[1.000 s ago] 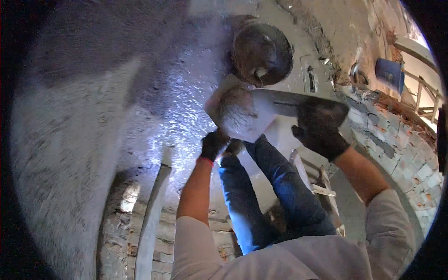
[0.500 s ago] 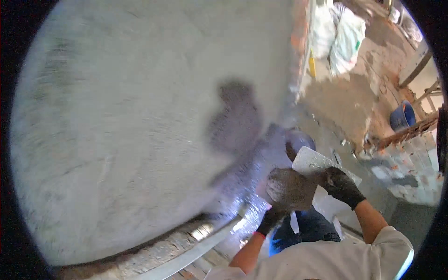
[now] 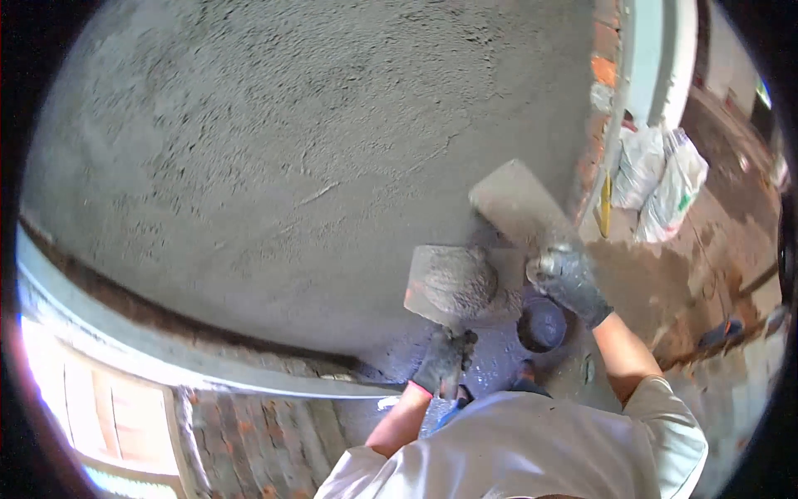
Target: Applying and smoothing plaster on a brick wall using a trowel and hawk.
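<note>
In my left hand (image 3: 443, 363), gloved in black with a red cuff, is a flat mortar board (hawk) (image 3: 420, 279). A rounded heap of wet grey mortar (image 3: 459, 281) lies on top of it. My right hand (image 3: 569, 283), in a dark mortar-smeared glove, is closed round the handle of a flat rectangular plastering trowel (image 3: 517, 198). The trowel is tilted up beside the board, its blade in front of the grey plastered wall (image 3: 274, 141); whether it touches the wall I cannot tell. Ridges and rough patches mark the wet plaster.
A dark round bucket (image 3: 542, 324) stands below my right hand. White sacks (image 3: 672, 187) and a yellow tool (image 3: 605, 206) are at the right, past the brick edge (image 3: 592, 154). A pale curved ledge (image 3: 150, 349) runs along the lower left, near a bright window (image 3: 108, 407).
My view has swung toward the wall. Both hands have come up and farther forward; the trowel has lifted off from beside the board and now points up toward the plaster.
</note>
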{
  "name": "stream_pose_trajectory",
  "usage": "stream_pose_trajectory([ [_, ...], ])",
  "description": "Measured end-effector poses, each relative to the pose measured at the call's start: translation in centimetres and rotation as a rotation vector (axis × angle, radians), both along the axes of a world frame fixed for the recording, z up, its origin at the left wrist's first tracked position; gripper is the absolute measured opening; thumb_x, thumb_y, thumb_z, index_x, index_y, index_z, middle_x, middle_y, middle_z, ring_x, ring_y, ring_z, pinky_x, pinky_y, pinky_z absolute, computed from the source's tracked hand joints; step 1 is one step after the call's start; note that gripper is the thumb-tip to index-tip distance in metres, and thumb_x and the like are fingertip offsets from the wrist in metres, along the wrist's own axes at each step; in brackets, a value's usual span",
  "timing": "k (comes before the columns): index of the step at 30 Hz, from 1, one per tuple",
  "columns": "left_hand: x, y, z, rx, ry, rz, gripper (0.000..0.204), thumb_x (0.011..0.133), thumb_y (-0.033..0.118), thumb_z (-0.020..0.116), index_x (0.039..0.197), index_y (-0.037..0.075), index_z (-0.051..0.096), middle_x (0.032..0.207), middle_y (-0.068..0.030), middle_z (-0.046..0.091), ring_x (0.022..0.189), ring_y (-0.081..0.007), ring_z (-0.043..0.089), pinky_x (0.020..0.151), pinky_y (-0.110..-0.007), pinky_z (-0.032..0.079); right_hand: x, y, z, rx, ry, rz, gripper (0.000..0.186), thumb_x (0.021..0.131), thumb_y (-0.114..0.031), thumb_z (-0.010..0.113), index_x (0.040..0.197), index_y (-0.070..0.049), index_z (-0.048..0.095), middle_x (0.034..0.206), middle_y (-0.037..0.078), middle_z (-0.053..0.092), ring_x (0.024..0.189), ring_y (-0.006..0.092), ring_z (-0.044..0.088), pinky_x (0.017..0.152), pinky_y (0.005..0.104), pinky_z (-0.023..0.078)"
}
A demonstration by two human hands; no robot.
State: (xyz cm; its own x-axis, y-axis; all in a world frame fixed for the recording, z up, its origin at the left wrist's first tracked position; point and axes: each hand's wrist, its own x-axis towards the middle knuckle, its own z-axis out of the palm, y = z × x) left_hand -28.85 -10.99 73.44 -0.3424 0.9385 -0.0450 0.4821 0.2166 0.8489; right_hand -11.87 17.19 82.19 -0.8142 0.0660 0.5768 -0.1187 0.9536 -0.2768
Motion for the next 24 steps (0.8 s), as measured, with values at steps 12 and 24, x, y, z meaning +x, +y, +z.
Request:
stream_pose_trajectory([
  [12, 2.7, 4.9, 10.9, 0.402, -0.984, 0.448, 0.021, 0.093, 0.017, 0.061, 0.111, 0.005, 0.059, 0.082, -0.0021, 0.065, 0.057, -0.0115, 0.061, 0.048, -0.025, 0.05, -1.6, 6.8, 4.1, 0.48, -0.05, -0.044, 0.027, 0.081, -0.023, 0.058, 0.103, -0.01, 0.069, 0.093, 0.012, 0.068, 0.083, 0.0346, 0.064, 0.072, 0.0489, 0.049],
  [24, -2.1, -2.7, 14.5, 0.558, -0.84, 0.368, 0.02, 0.097, 0.02, 0.053, 0.106, 0.003, 0.058, 0.082, -0.0058, 0.063, 0.062, -0.0172, 0.062, 0.05, -0.029, 0.051, -18.3, 4.0, 3.4, 0.465, 0.268, -0.004, 0.04, 0.083, -0.021, 0.06, 0.12, -0.008, 0.063, 0.12, 0.021, 0.06, 0.114, 0.0385, 0.055, 0.1, 0.0553, 0.039],
])
